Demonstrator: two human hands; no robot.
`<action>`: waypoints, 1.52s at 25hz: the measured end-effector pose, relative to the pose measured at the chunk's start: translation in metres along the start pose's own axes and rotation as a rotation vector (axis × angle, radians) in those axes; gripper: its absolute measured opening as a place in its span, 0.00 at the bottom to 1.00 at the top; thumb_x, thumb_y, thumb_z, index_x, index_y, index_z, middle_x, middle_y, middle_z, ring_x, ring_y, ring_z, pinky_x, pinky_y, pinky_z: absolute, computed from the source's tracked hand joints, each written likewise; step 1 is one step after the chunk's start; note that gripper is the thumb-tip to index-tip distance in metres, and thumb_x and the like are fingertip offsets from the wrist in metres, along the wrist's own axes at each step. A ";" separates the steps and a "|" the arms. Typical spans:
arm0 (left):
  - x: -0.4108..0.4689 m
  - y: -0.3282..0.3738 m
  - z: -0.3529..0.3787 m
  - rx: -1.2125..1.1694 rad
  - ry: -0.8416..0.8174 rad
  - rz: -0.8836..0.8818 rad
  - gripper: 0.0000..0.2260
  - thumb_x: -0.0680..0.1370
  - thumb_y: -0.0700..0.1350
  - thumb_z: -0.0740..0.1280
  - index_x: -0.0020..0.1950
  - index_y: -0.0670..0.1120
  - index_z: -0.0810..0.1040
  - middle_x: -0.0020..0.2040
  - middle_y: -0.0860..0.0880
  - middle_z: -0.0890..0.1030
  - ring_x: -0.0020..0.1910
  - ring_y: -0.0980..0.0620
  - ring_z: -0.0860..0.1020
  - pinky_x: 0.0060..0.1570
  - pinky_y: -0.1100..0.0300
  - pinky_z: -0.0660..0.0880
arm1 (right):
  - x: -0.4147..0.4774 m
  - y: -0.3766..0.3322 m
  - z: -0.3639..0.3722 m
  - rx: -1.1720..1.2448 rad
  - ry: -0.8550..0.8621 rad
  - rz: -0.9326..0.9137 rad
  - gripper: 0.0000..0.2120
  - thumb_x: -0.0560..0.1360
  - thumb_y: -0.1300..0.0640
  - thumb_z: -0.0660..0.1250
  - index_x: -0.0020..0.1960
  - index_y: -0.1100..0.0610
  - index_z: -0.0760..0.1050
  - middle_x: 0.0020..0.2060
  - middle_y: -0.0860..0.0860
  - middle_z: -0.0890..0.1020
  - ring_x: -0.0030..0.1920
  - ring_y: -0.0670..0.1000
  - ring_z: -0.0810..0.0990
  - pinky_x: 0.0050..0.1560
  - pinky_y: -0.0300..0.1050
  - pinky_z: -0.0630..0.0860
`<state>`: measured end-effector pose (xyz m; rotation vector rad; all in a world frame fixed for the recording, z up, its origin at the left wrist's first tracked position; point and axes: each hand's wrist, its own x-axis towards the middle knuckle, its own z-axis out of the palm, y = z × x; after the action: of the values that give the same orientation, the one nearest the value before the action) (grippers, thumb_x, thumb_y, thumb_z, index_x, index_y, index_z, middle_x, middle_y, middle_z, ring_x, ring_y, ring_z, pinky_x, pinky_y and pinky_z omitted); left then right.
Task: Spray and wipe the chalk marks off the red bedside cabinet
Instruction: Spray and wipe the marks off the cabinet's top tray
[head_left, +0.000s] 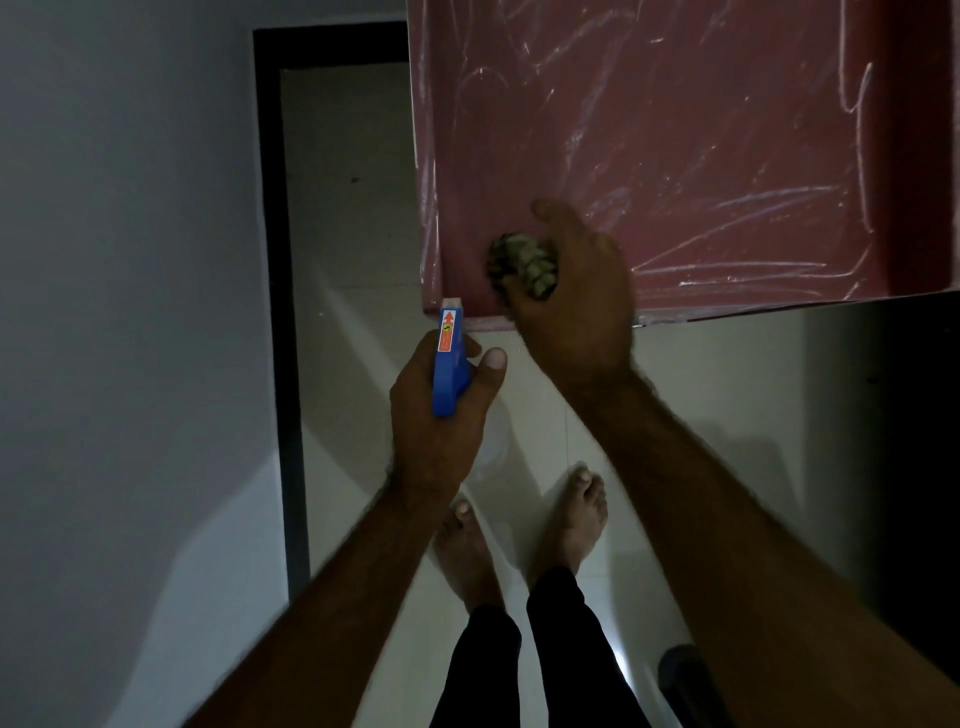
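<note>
Dim room; red bedside cabinet top chalk-scrawled. Right hand is clutching a wadded cloth there, apparently rubbing; left hand is gripping the blue spray bottle. Risk: smearing chalk.

spray bottle body hidden below left hand, cloth half covered, red cabinet cropped top, right

Cabinet top: red, scribbled with white chalk marks. Cloth: mottled green and cream. Spray head: blue, orange label, white tip. Trousers: black. Floor: pale tiles, dark skirting.
</note>
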<state>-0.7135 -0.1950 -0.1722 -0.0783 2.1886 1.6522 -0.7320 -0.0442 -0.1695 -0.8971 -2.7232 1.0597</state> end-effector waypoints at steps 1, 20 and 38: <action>0.000 0.001 0.001 0.006 -0.007 0.000 0.12 0.74 0.55 0.71 0.50 0.49 0.77 0.43 0.39 0.80 0.41 0.35 0.81 0.45 0.38 0.80 | 0.005 0.006 -0.007 0.017 0.040 0.072 0.33 0.74 0.56 0.78 0.76 0.50 0.71 0.60 0.54 0.78 0.57 0.50 0.74 0.56 0.45 0.78; -0.013 0.006 0.024 0.017 -0.008 -0.007 0.12 0.76 0.50 0.72 0.52 0.42 0.78 0.42 0.41 0.81 0.39 0.37 0.82 0.44 0.40 0.81 | -0.005 0.053 -0.047 -0.059 0.104 0.082 0.32 0.73 0.58 0.77 0.74 0.49 0.73 0.58 0.58 0.81 0.53 0.52 0.75 0.50 0.41 0.72; -0.011 0.006 0.050 -0.008 -0.069 0.036 0.17 0.75 0.53 0.73 0.52 0.40 0.78 0.43 0.38 0.80 0.42 0.36 0.80 0.44 0.37 0.80 | -0.022 0.065 -0.045 -0.098 0.020 -0.024 0.33 0.73 0.58 0.77 0.75 0.49 0.71 0.57 0.59 0.79 0.54 0.56 0.78 0.49 0.48 0.79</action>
<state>-0.6911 -0.1484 -0.1742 0.0162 2.1444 1.6580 -0.6694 0.0084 -0.1747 -0.8808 -2.7830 0.9152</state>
